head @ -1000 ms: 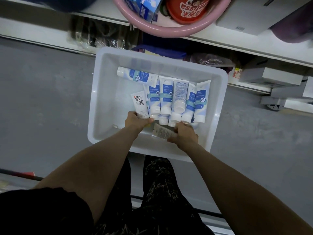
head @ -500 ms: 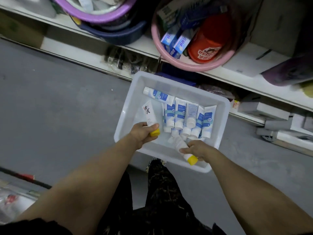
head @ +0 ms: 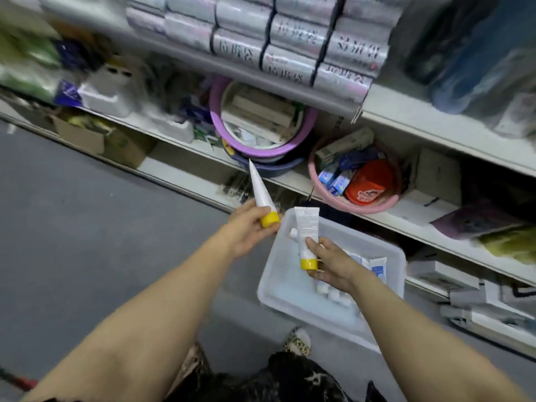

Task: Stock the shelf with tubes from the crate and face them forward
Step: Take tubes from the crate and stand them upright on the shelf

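Yellow-capped white tubes, one in each of the hands. The left hand (head: 249,227) grips the first tube (head: 259,190) at its cap end, tail pointing up. The right hand (head: 330,265) pinches the second tube (head: 307,227) near its cap, small print showing. The crate (head: 278,288) lies just below the right hand, with blue-labelled tubes (head: 377,266) inside. Step judged: carrying to the shelf (head: 406,210) ahead. The next move calls for finding a free slot and turning the labels outward.
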